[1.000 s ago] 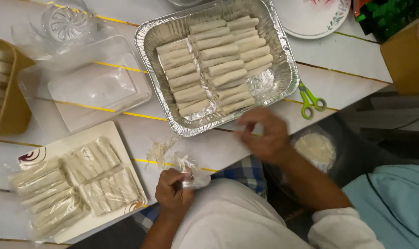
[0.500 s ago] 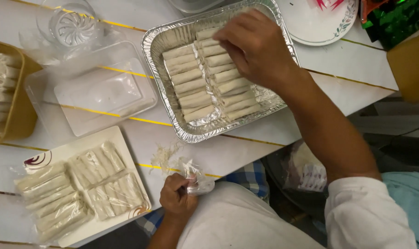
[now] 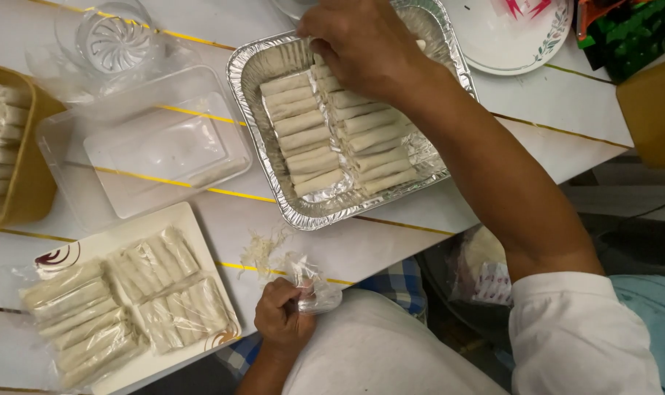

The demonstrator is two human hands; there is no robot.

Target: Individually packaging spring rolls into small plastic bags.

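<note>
A foil tray (image 3: 258, 139) holds two rows of pale spring rolls (image 3: 307, 139). My right hand (image 3: 365, 45) reaches over the tray's far end, fingers curled down among the rolls; whether it grips one is hidden. At the near table edge my left hand (image 3: 280, 317) is closed on a crumpled clear plastic wrapper (image 3: 314, 287). A white rectangular plate (image 3: 120, 241) at the left carries plastic-wrapped bundles of spring rolls (image 3: 120, 300).
An empty clear plastic container (image 3: 153, 150) lies left of the foil tray, a glass dish (image 3: 113, 40) behind it. A tan box of rolls (image 3: 7, 146) sits at the far left. A floral plate (image 3: 515, 36) is at the back right. Shreds (image 3: 263, 249) lie near the edge.
My right hand rose from the near table edge to the far end of the foil tray. The left hand stayed low, holding the wrapper.
</note>
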